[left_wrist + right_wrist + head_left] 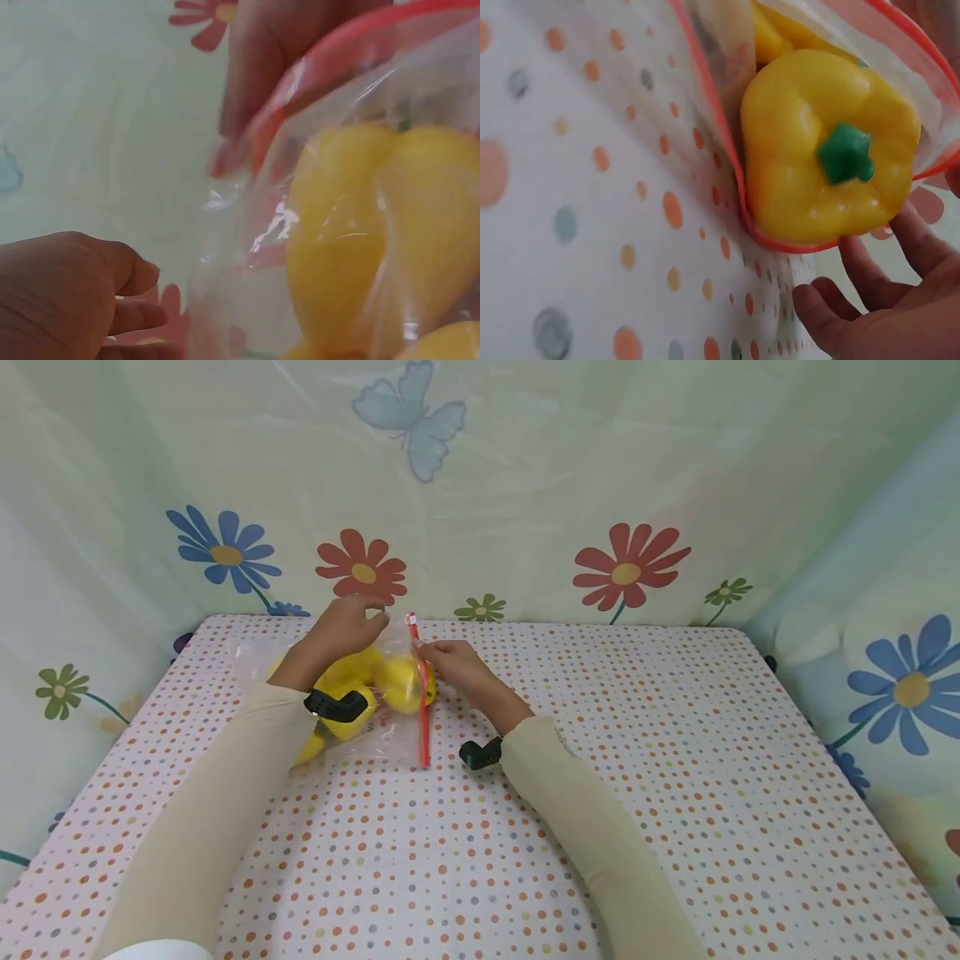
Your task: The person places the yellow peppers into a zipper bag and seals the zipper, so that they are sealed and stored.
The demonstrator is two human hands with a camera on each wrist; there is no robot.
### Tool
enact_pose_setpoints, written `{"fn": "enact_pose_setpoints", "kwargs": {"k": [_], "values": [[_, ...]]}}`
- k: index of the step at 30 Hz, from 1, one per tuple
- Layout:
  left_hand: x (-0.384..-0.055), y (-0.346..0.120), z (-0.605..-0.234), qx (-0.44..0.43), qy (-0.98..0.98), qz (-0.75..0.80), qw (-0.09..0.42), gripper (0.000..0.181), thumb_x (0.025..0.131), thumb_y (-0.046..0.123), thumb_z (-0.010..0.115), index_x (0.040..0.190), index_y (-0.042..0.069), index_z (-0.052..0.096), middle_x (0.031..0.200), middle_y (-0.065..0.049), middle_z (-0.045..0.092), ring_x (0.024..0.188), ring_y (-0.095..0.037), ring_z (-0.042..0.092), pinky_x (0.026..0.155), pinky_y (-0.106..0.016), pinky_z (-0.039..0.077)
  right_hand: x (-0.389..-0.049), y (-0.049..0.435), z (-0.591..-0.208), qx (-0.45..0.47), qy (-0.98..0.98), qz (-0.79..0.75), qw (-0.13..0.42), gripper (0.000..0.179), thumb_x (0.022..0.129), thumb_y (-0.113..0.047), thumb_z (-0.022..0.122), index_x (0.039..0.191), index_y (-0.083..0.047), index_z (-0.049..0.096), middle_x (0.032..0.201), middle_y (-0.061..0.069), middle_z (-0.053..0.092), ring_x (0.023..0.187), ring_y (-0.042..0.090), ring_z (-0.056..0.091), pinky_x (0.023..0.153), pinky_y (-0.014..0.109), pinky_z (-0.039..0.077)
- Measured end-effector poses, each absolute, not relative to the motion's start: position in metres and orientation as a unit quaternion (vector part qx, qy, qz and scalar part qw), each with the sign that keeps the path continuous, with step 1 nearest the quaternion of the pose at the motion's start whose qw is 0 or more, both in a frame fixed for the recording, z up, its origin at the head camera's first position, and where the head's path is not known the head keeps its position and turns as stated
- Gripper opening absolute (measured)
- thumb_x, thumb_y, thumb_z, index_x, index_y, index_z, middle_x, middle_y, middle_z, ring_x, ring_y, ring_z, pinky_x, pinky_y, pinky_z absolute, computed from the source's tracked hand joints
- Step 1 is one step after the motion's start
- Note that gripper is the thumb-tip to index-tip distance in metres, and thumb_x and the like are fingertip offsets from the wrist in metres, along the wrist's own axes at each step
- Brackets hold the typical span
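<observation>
A clear plastic zip bag (378,747) with a red-edged mouth lies on the table, its mouth toward the right. Inside are several yellow bell peppers, seen through the film in the left wrist view (337,232). One yellow bell pepper (817,142) with a green stem sits at the mouth, partly past the red edge. My right hand (457,668) pinches the bag's red edge beside this pepper, with its other fingers spread (870,292) near the pepper's underside. Above the bag, my left hand (341,631) holds nothing, its fingers loosely bent and apart from the film (67,292).
A white cloth with coloured dots covers the table (510,852). Behind and at both sides hang pale curtains (510,468) printed with flowers and a butterfly. A dark camera (480,753) is strapped at the right wrist, another (337,705) at the left.
</observation>
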State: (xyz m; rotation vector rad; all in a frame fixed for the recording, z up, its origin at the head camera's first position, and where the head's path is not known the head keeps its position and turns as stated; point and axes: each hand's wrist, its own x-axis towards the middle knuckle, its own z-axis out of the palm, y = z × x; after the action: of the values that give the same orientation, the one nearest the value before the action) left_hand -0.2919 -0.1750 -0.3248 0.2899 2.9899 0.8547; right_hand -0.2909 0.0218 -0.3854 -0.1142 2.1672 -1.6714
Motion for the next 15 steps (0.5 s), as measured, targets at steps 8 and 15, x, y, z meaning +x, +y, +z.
{"fn": "enact_pose_setpoints", "kwargs": {"k": [8,15], "values": [[-0.322,-0.174,-0.337,0.066,0.957,0.268,0.088,0.053,0.101,0.028,0.046,0.143,-0.004,0.043,0.142,-0.022,0.046,0.124,-0.037,0.044,0.106,-0.05,0.034,-0.301,0.022,-0.387,0.011,0.715,-0.67,0.198,0.031,0.096,-0.024,0.061,0.117,-0.002,0.065,0.118,0.004,0.057,0.089,0.015,0.048,0.096,0.036,0.04],[-0.327,-0.171,-0.343,0.044,0.955,0.261,0.13,0.054,0.102,0.031,0.044,0.143,-0.004,0.043,0.141,-0.022,0.046,0.118,-0.036,0.046,0.104,-0.048,0.036,-0.31,0.022,-0.395,-0.019,0.72,-0.663,0.203,0.022,0.098,-0.018,0.056,0.11,0.0,0.061,0.103,0.007,0.06,0.088,0.017,0.06,0.088,0.034,0.047]]}}
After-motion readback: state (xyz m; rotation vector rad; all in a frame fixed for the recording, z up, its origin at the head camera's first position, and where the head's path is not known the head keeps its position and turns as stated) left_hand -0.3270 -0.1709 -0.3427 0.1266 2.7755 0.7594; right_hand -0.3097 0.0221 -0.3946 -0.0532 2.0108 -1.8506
